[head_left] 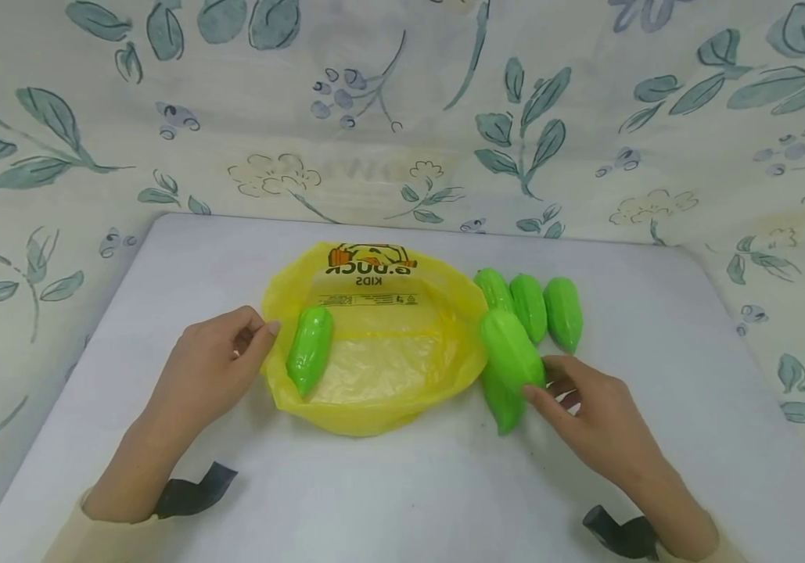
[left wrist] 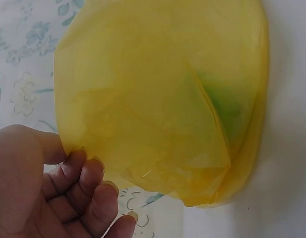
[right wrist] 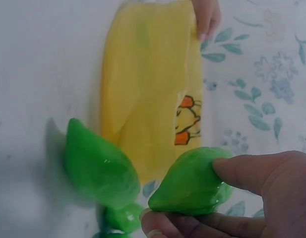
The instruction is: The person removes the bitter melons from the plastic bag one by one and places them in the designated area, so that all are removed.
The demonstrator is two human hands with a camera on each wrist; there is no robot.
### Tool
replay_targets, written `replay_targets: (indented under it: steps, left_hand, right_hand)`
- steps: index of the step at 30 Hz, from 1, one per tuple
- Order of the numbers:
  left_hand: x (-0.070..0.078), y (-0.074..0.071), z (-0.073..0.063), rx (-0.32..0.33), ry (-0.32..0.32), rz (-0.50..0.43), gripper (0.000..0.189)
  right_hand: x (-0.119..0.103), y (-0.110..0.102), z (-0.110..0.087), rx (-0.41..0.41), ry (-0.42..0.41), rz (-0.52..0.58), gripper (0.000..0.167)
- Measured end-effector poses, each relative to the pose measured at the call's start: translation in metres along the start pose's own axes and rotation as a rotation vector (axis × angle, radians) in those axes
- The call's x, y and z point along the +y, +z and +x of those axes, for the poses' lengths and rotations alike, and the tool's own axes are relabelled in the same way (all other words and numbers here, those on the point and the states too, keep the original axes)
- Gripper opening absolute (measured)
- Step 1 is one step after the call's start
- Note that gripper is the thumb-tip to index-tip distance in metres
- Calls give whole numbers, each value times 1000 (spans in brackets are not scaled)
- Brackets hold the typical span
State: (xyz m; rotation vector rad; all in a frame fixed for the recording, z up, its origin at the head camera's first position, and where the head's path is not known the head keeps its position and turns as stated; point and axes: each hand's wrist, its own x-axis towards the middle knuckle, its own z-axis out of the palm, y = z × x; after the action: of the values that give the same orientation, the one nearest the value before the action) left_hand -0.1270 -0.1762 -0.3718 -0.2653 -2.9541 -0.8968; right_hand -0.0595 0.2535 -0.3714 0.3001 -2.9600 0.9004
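Observation:
A yellow plastic bag [head_left: 367,421] with a duck print stands with its mouth open at the middle of the table. My left hand [head_left: 208,367] pinches its left rim between thumb and forefinger. Inside the bag, toward the left, lies a glossy green pointed fruit-like piece [head_left: 310,348]; in the left wrist view it shows as a green shade [left wrist: 227,106] through the film. My right hand [head_left: 602,414] pinches another green pointed piece [right wrist: 192,181] between thumb and fingers, raised beside the bag's right rim. Below it, a similar piece [head_left: 502,407] rests on the table, partly covered in the head view.
Further green pieces [head_left: 562,313] lie close together to the right of the bag. The white table [head_left: 402,500] ends at a floral cloth [head_left: 402,156] behind. A black strap [head_left: 194,493] sticks out from the left sleeve, and another [head_left: 620,533] from the right.

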Motion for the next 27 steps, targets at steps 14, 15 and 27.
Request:
replay_targets:
  steps: [14,15,27]
  left_hand:
    - [-1,0,0,-8,-19,-3,24]
    - [-1,1,0,-8,-18,-5,24]
    - [-1,2,0,-14,-17,-7,24]
  right_hand:
    - [21,7,-22,-12,202,1,49]
    - [23,7,-24,-11,217,5,50]
    - [34,16,-36,-18,340,42,55]
